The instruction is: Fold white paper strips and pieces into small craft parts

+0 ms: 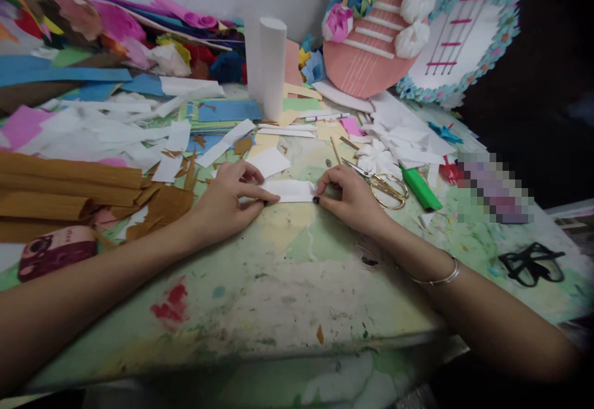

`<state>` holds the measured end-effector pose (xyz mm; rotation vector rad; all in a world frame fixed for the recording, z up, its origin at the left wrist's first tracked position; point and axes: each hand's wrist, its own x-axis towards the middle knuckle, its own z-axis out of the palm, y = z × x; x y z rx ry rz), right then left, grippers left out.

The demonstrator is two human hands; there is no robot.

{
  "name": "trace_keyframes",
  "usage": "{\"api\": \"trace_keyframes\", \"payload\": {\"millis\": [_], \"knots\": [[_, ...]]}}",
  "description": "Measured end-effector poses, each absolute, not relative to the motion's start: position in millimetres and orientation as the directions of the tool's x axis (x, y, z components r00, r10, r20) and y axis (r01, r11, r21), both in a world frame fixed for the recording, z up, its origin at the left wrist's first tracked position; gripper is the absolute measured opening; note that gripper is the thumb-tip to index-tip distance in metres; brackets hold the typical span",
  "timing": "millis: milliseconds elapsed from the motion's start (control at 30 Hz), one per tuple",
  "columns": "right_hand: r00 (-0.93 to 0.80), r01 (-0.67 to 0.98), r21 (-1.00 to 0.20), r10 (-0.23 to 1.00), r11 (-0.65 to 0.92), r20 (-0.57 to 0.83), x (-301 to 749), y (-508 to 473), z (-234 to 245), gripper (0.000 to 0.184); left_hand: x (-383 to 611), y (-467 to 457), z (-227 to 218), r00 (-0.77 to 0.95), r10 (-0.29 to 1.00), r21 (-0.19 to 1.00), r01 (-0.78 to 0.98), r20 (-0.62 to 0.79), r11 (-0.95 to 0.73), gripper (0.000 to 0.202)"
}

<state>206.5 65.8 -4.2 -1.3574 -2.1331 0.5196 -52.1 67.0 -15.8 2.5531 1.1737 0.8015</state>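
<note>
A small white paper strip (291,190) lies flat on the paint-stained table (288,273). My left hand (227,202) presses on its left end, fingers laid together over the paper. At its right end my right hand (350,198) pinches the strip with curled fingers. A thin bangle (439,279) sits on my right wrist. Gold-handled scissors (383,185) lie just right of my right hand, touching nothing I hold.
A green marker (420,187) lies beside the scissors, with a white paper flower (375,158) behind. A white paper cylinder (266,65) stands at the back. Brown crepe strips (69,189) pile at left. Coloured scraps (116,44) and paper guitars (375,44) fill the rear.
</note>
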Motion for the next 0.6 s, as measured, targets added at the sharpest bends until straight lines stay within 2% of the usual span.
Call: {"api": "trace_keyframes", "payload": {"millis": [133, 267, 367, 433, 600], "knots": [[-0.344, 0.667, -0.612, 0.904, 0.425, 0.252, 209, 65, -6, 0.019, -51, 63, -15, 0.618, 0.591, 0.186, 0.593, 0.519, -0.783, 0.026], [-0.402, 0.652, -0.549, 0.852, 0.523, 0.335, 211, 64, -10, 0.023, -46, 55, -9, 0.758, 0.439, -0.087, 0.54, 0.483, -0.837, 0.026], [-0.477, 0.669, -0.39, 0.768, 0.633, 0.428, 209, 59, -10, 0.025, -41, 46, -3, 0.849, 0.372, -0.278, 0.486, 0.375, -0.828, 0.025], [-0.541, 0.683, -0.255, 0.709, 0.684, 0.452, 205, 54, -7, 0.025, -38, 40, 1, 0.873, 0.369, -0.361, 0.472, 0.32, -0.804, 0.024], [-0.717, 0.665, 0.08, 0.605, 0.742, 0.345, 196, 39, -3, 0.029, -34, 32, 4, 0.875, 0.405, -0.44, 0.483, 0.264, -0.757, 0.027]]}}
